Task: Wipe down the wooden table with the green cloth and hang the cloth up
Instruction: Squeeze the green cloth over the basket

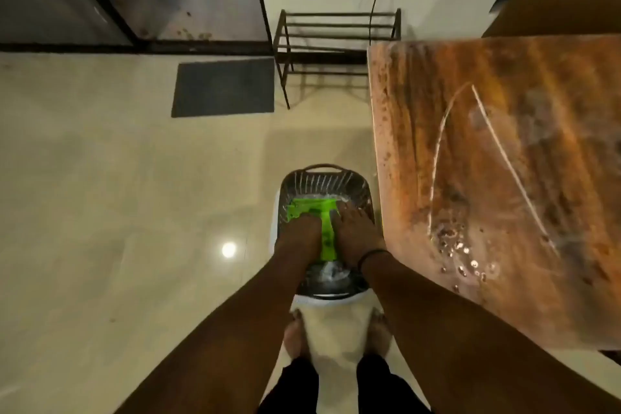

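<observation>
Both arms reach straight down into a basket (325,178) on the floor, at 6 o'clock from a rack (336,44). Left hand (299,232) and right hand (358,233) lie palm-down, side by side, on the green cloth (327,239) inside it; right fingers (349,210) are spread flat, while the curl of the left fingers cannot be told. Wet tabletop (504,161) at 3 o'clock. No legible writing.

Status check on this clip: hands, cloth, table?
Both hands, left and right, pressing green cloth into basket. Wooden table wet, streaked. Nothing blocking.
</observation>
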